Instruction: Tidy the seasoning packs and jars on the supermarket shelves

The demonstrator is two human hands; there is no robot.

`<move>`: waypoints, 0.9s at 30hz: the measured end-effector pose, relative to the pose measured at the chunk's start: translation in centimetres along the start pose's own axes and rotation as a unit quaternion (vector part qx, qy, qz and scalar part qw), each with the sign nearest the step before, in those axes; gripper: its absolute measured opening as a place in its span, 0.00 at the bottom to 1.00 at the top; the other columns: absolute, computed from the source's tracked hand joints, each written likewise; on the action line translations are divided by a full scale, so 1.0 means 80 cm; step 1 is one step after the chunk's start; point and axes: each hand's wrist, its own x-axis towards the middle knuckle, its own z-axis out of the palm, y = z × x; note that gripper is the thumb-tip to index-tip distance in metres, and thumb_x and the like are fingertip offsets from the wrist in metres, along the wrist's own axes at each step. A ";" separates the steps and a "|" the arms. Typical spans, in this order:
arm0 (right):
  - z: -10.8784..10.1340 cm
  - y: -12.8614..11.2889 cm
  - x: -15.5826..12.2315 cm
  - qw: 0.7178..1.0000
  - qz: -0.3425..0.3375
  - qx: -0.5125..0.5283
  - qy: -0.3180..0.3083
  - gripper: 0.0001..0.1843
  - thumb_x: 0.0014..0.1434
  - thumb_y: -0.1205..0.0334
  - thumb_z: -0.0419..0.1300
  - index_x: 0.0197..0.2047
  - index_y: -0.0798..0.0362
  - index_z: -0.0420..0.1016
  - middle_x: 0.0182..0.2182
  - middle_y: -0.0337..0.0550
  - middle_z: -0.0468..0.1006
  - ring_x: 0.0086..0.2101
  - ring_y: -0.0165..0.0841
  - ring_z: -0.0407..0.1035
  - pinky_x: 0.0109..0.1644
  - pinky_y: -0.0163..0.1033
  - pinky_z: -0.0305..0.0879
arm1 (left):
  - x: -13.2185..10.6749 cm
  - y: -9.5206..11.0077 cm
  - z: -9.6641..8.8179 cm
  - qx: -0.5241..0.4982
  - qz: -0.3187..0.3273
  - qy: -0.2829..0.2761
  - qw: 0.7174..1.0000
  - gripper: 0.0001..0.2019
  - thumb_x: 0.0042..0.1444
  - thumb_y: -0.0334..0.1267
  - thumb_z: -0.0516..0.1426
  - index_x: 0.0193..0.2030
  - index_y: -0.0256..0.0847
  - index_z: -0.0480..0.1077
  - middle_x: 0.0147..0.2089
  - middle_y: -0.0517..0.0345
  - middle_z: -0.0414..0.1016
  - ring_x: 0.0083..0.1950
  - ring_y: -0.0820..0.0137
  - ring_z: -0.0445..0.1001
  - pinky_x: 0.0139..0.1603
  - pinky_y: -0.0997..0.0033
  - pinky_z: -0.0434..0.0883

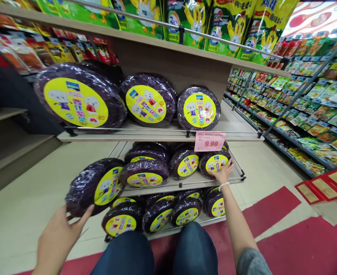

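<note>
The left hand [58,236] grips a round, dark purple plastic-wrapped disc with a yellow label [95,187] from below, fingers clasping its edge, label facing out. The right hand [224,172] rests with fingers spread on a matching disc [214,162] on the middle shelf [185,181], steadying it upright.

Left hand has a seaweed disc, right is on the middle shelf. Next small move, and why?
Probably swing the held disc rightward, up to the middle shelf: the left hand grips it off the shelf's left end, while the right hand steadies the rightmost disc.
</note>
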 end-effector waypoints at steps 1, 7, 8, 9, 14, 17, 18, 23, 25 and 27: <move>0.001 0.003 -0.003 1.000 -0.002 0.004 0.003 0.87 0.33 0.25 0.69 0.75 0.66 0.23 0.70 0.73 0.22 0.70 0.61 0.22 0.72 0.63 0.30 | -0.004 0.010 -0.008 -0.001 0.004 0.001 1.000 0.26 0.48 0.66 0.52 0.38 0.44 0.63 0.35 0.59 0.70 0.37 0.65 0.73 0.31 0.75 0.62; -0.003 0.006 -0.026 1.000 0.005 -0.009 -0.011 0.89 0.32 0.17 0.63 0.75 0.68 0.25 0.69 0.75 0.23 0.69 0.66 0.26 0.70 0.65 0.33 | -0.019 0.030 -0.032 -0.050 -0.019 0.009 0.999 0.24 0.46 0.61 0.54 0.39 0.42 0.62 0.37 0.58 0.73 0.38 0.66 0.77 0.32 0.76 0.63; -0.003 0.005 -0.031 1.000 0.011 -0.012 -0.016 0.89 0.31 0.16 0.62 0.75 0.69 0.26 0.69 0.76 0.23 0.69 0.66 0.27 0.70 0.66 0.34 | -0.020 0.029 -0.033 -0.054 -0.022 0.012 0.998 0.24 0.46 0.61 0.54 0.39 0.42 0.62 0.37 0.58 0.73 0.38 0.65 0.77 0.32 0.76 0.63; -0.003 0.004 -0.036 1.000 0.018 -0.013 -0.019 0.89 0.31 0.14 0.60 0.75 0.69 0.26 0.69 0.76 0.24 0.69 0.67 0.27 0.70 0.66 0.35 | -0.021 0.028 -0.035 -0.057 -0.024 0.017 0.998 0.25 0.46 0.61 0.54 0.39 0.42 0.62 0.36 0.58 0.73 0.38 0.64 0.77 0.32 0.76 0.63; -0.002 -0.016 -0.058 1.000 0.024 -0.013 0.000 0.89 0.30 0.09 0.52 0.75 0.71 0.30 0.69 0.76 0.26 0.68 0.68 0.30 0.69 0.68 0.36 | -0.012 0.018 -0.046 -0.072 -0.045 0.059 0.995 0.25 0.42 0.62 0.56 0.36 0.42 0.62 0.32 0.57 0.73 0.39 0.58 0.78 0.33 0.73 0.63; -0.011 -0.046 -0.069 1.000 -0.002 0.005 0.028 0.86 0.34 0.09 0.51 0.75 0.70 0.30 0.70 0.75 0.26 0.69 0.67 0.30 0.68 0.71 0.37 | -0.007 0.011 -0.049 -0.112 -0.105 0.087 0.984 0.28 0.37 0.65 0.57 0.34 0.42 0.61 0.29 0.59 0.71 0.39 0.55 0.78 0.34 0.69 0.65; -0.016 -0.060 -0.074 0.999 -0.017 0.013 0.043 0.85 0.37 0.11 0.52 0.75 0.70 0.30 0.70 0.75 0.26 0.69 0.66 0.29 0.68 0.71 0.37 | -0.008 0.009 -0.048 -0.143 -0.139 0.099 0.975 0.30 0.33 0.65 0.58 0.34 0.42 0.61 0.30 0.59 0.71 0.39 0.54 0.78 0.36 0.67 0.67; -0.055 -0.147 -0.135 0.983 -0.124 0.112 0.073 0.68 0.55 0.27 0.59 0.76 0.65 0.28 0.71 0.67 0.25 0.72 0.54 0.23 0.72 0.65 0.33 | -0.056 0.022 -0.030 -0.332 -0.253 0.165 0.894 0.34 0.27 0.56 0.64 0.40 0.43 0.58 0.39 0.55 0.72 0.41 0.56 0.76 0.43 0.54 0.74; -0.067 -0.174 -0.174 0.972 -0.135 0.193 -0.008 0.62 0.58 0.36 0.63 0.76 0.57 0.28 0.72 0.61 0.24 0.72 0.50 0.25 0.74 0.62 0.35 | -0.087 0.033 -0.019 -0.399 -0.188 0.173 0.881 0.31 0.32 0.54 0.64 0.42 0.41 0.62 0.40 0.51 0.74 0.43 0.55 0.76 0.45 0.52 0.75; -0.074 -0.188 -0.214 0.938 -0.112 0.291 -0.151 0.57 0.60 0.43 0.64 0.76 0.50 0.29 0.73 0.57 0.29 0.72 0.47 0.36 0.74 0.58 0.44 | -0.115 0.046 -0.006 -0.439 -0.138 0.139 0.877 0.29 0.36 0.54 0.65 0.41 0.39 0.65 0.39 0.49 0.75 0.42 0.56 0.76 0.49 0.52 0.76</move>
